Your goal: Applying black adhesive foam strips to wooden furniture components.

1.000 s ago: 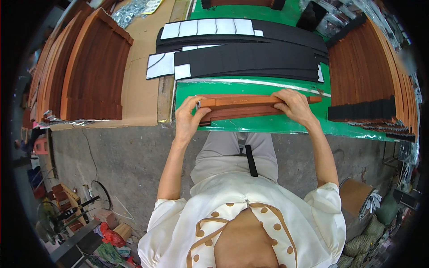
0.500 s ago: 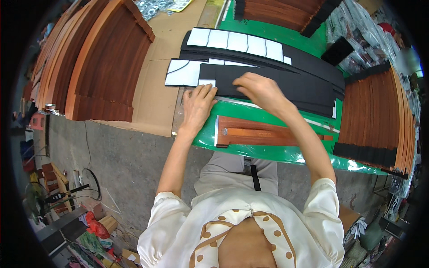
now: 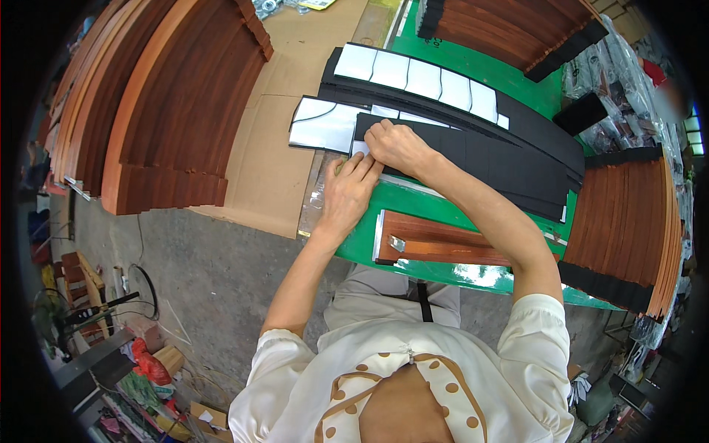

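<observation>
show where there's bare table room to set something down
Bare cardboard between the left wooden stack and black strips; bare green surface between strips and far wooden stack. Crowded: near strips' left end, at left hand and right hand.

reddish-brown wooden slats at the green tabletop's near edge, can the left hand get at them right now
Probably yes: the wooden slats start close to the left hand, only green tabletop seems to lie between, and the right forearm crosses just their right part.

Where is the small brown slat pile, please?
In the head view, the small slat pile lies right of centre on the green tabletop, partly hidden by the right forearm.
</observation>
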`<state>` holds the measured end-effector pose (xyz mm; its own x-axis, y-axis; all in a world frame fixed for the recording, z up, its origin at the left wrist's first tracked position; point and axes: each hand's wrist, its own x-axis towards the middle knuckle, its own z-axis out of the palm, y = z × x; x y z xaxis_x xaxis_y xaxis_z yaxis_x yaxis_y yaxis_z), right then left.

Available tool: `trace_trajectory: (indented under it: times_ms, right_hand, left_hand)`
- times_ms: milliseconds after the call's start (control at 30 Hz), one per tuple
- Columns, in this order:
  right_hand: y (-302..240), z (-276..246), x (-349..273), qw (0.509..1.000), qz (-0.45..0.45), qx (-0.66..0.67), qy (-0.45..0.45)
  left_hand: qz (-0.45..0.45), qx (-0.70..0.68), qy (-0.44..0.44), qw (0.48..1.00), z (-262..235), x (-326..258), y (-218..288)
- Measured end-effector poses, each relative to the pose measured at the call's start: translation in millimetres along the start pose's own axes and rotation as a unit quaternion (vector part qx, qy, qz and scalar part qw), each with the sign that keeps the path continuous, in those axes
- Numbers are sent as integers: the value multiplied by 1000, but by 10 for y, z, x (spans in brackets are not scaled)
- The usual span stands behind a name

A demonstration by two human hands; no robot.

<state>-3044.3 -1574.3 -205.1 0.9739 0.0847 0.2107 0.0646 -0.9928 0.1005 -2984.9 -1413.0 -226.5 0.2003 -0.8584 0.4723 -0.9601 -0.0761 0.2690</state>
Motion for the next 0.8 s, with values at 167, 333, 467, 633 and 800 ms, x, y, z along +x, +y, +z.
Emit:
trace_trajectory:
  times_ms: [167,333,467,633,800]
  right_hand:
    - [203,-26,30,989,79,106,69]
    - [103,-626,-173,879,307,361,52]
    - [-236,-1024,-522,935,155,237,211]
    - [-687,-1365,-899,954,88,116,263]
    - [-798,-1637,-1284,906,177,328,200]
  left_hand:
    - [-9,-13,1,1000,-43,39,44]
    - [-88,-171,1,981,-234,34,-59]
    - [-261,-458,95,845,-665,185,270]
    - [-253,-552,67,791,-1000,114,670]
    - [-167,-502,44,848,-1203,31,915]
